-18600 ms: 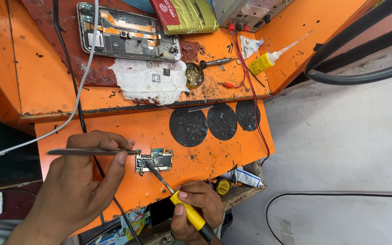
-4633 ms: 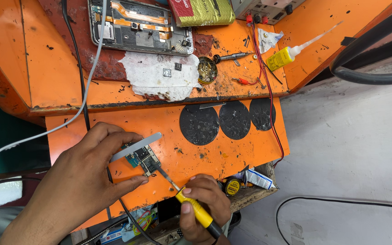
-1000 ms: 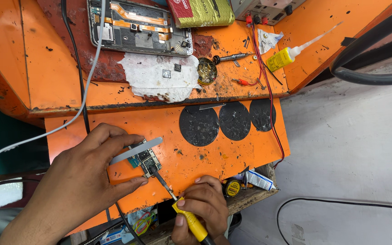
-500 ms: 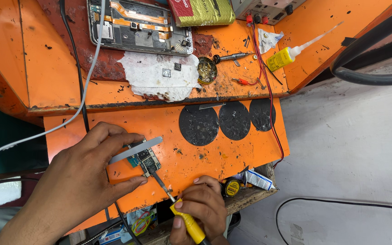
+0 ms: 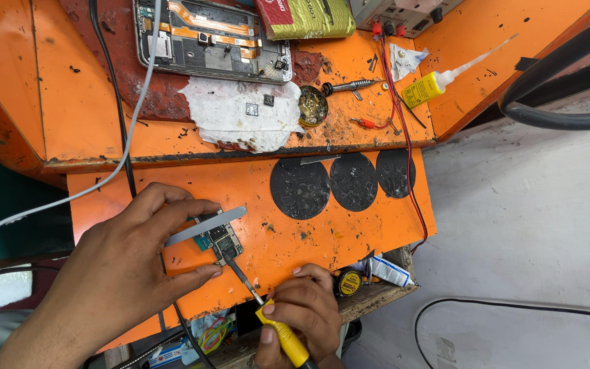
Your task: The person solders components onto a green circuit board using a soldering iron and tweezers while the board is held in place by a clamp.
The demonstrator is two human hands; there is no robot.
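- Orange desk (image 5: 322, 249), lower left of frame: your left hand (image 5: 114, 273) pins circuit board (image 5: 216, 237) under tweezers (image 5: 203, 227).
- Right hand (image 5: 302, 314) grips yellow screwdriver (image 5: 268, 321); tip could slip and gouge the board.

A small circuit board (image 5: 217, 239) lies flat on the orange table (image 5: 295, 246), greenish-blue at its left edge with dark and silver parts on top, tilted so its long side runs from 11 to 5 o'clock. A flat grey metal strip (image 5: 206, 226) lies across its upper end, pointing toward 2 o'clock. The screwdriver (image 5: 268, 318), thin dark shaft and yellow handle, slants in from 5 o'clock, its tip touching the board's lower right corner.
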